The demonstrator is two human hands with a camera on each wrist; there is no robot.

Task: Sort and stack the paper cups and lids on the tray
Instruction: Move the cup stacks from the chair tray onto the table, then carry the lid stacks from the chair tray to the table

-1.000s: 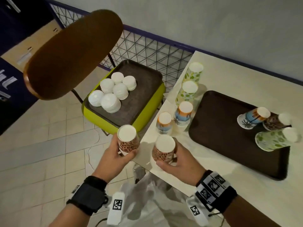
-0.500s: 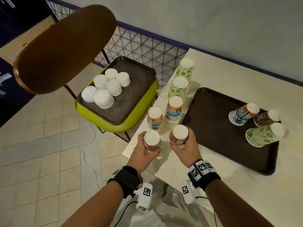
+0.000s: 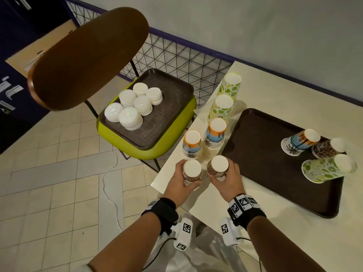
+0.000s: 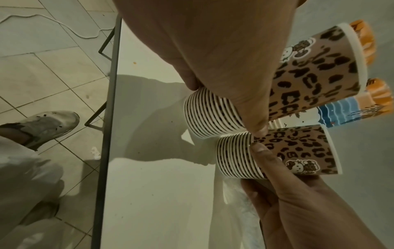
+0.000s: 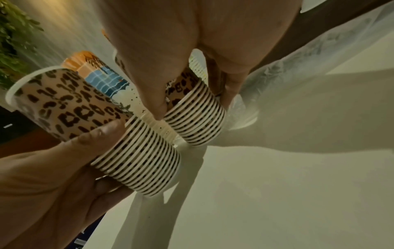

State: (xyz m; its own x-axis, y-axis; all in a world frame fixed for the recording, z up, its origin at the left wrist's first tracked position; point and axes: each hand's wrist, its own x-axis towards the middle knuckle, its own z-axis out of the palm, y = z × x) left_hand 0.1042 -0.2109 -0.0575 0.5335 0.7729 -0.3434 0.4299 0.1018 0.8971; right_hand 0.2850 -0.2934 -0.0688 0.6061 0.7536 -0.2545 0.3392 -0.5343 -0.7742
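in the upper left of the head view a tray (image 3: 172, 118) on a green chair carries the piles of white lids (image 3: 130, 118). lower, near the middle of the frame, the left hand (image 3: 179, 180) is wrapped around one leopard stack of cups (image 3: 192, 171), standing upside down at the near corner of the bench (image 3: 294, 222). just beside it to the right, the right hand (image 3: 228, 180) grasps a second leopard stack (image 3: 218, 166) in the same way. both stacks stand upright, long axis vertical, and from the wrist views their lower rims look touching or almost. above them in the picture runs a row of other stacks: two with an orange and blue print (image 3: 192, 143), then two green ones (image 3: 223, 107). to the right lies the dark tray (image 3: 265, 163), with three stacks on their sides at its far right. i judge the coming move depends on this: the dark tray is to the right of both hands, and the right hand is the nearer one.
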